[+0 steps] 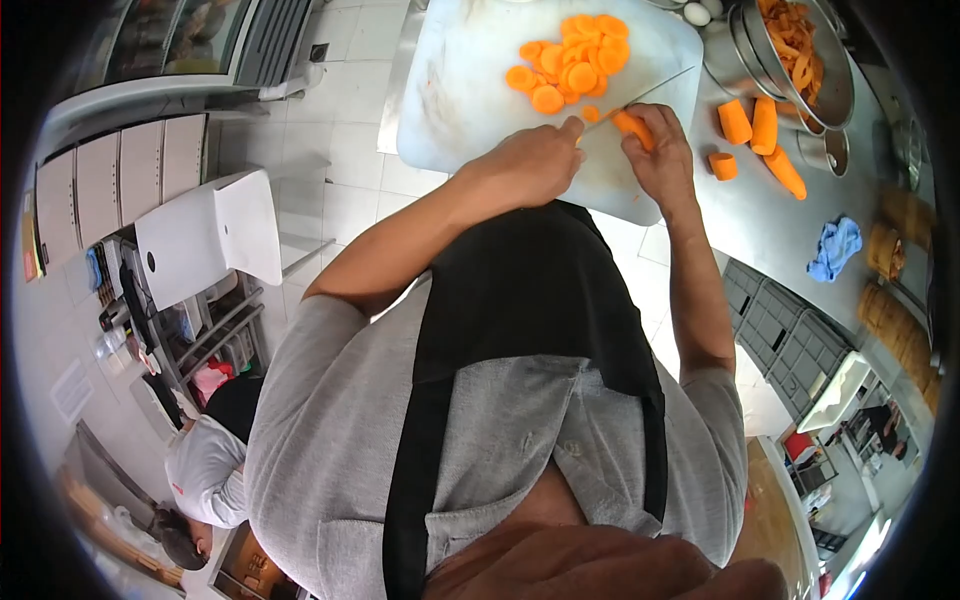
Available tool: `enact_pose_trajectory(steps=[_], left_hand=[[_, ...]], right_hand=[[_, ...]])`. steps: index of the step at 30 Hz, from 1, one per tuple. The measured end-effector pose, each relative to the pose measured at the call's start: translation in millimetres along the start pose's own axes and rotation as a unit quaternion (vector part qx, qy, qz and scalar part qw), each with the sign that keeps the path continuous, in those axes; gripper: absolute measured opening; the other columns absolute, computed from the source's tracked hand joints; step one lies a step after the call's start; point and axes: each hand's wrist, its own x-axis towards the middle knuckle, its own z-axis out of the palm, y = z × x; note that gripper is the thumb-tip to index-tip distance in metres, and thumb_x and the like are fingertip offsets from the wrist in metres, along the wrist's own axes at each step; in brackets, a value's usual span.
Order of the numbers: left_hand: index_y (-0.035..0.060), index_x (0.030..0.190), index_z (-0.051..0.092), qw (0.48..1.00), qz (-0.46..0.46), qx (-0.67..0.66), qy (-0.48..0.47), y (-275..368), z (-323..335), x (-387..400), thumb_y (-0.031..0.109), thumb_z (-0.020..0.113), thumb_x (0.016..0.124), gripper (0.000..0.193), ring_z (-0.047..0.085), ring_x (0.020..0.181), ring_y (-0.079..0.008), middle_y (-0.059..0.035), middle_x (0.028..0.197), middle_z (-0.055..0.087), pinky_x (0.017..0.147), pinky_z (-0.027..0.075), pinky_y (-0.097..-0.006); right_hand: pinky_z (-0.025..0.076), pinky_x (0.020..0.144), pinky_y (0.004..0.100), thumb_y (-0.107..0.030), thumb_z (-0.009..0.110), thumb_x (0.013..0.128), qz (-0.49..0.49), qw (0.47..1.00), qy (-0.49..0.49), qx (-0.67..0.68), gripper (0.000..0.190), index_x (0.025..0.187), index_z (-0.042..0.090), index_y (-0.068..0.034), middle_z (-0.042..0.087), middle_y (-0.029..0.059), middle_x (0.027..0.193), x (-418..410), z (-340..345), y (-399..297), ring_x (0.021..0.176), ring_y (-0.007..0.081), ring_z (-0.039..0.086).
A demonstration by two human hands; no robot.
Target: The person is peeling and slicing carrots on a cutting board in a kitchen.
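My left hand is closed around the handle of a kitchen knife. The knife's blade slants up and to the right over a white cutting board. With the fingers of my right hand I grip a peeled carrot piece on the board, its end right by the blade. A small carrot slice lies on the blade's other side. Beyond it, round carrot slices are heaped toward the board's far side.
Right of the board, peeled carrot pieces lie on a steel counter. Nested steel bowls hold carrot peelings; eggs sit nearby. A blue cloth lies farther along. Grey crates stand below. Another person is at left.
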Motion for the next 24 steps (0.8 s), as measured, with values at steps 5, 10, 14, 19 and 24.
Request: enact_pose_trajectory(steps=[5,10,14,19,24], left_hand=[[-0.0069,0.125,0.045,1.000,0.014,-0.012,0.007,7.0,-1.9,9.3,0.025,0.050,0.105,0.037,0.064,0.097,-0.0469,-0.0294,0.100,0.065,0.084,0.049,-0.0532],[-0.0085,0.134,0.042,0.999,-0.023,-0.013,-0.046,13.7,-12.9,-8.2,0.025,0.048,0.106,0.044,0.064,0.102,-0.0467,-0.0311,0.104,0.065,0.088,0.050,-0.0520],[-0.0074,0.133,0.043,0.999,-0.016,-0.038,-0.015,-3.1,8.4,23.9,0.025,0.049,0.106,0.043,0.064,0.104,-0.0464,-0.0312,0.106,0.065,0.089,0.049,-0.0517],[-0.0051,0.135,0.043,0.998,0.051,-0.038,0.003,-13.5,6.9,20.6,0.027,0.050,0.106,0.044,0.064,0.106,-0.0465,-0.0316,0.115,0.063,0.091,0.050,-0.0524],[-0.0065,0.130,0.044,0.999,0.018,-0.024,0.010,3.5,5.3,8.4,0.025,0.051,0.105,0.040,0.063,0.102,-0.0482,-0.0318,0.110,0.063,0.087,0.050,-0.0537]], right_hand=[[0.054,0.093,0.0426,-0.011,0.066,0.083,0.012,1.000,0.001,0.000,0.032,0.115,0.065,-0.010,0.066,0.0109,0.117,0.5,-1.0,1.3,0.111,0.0345,0.063],[0.053,0.094,0.0424,-0.012,0.067,0.084,0.010,1.000,0.001,-0.005,0.033,0.118,0.066,-0.010,0.065,0.0117,0.118,0.6,-1.2,1.4,0.111,0.0342,0.063],[0.053,0.094,0.0421,-0.013,0.067,0.085,0.018,1.000,-0.008,0.004,0.033,0.118,0.066,-0.010,0.065,0.0121,0.118,0.2,-5.8,0.3,0.111,0.0342,0.063],[0.053,0.093,0.0404,-0.011,0.067,0.086,0.038,0.994,0.010,0.104,0.031,0.117,0.066,-0.010,0.065,0.0132,0.118,-10.5,-5.1,8.0,0.108,0.0341,0.064],[0.053,0.092,0.0403,-0.010,0.066,0.086,0.047,0.996,0.002,0.078,0.031,0.117,0.065,-0.011,0.064,0.0129,0.117,-7.5,-3.8,5.9,0.107,0.0342,0.065]])
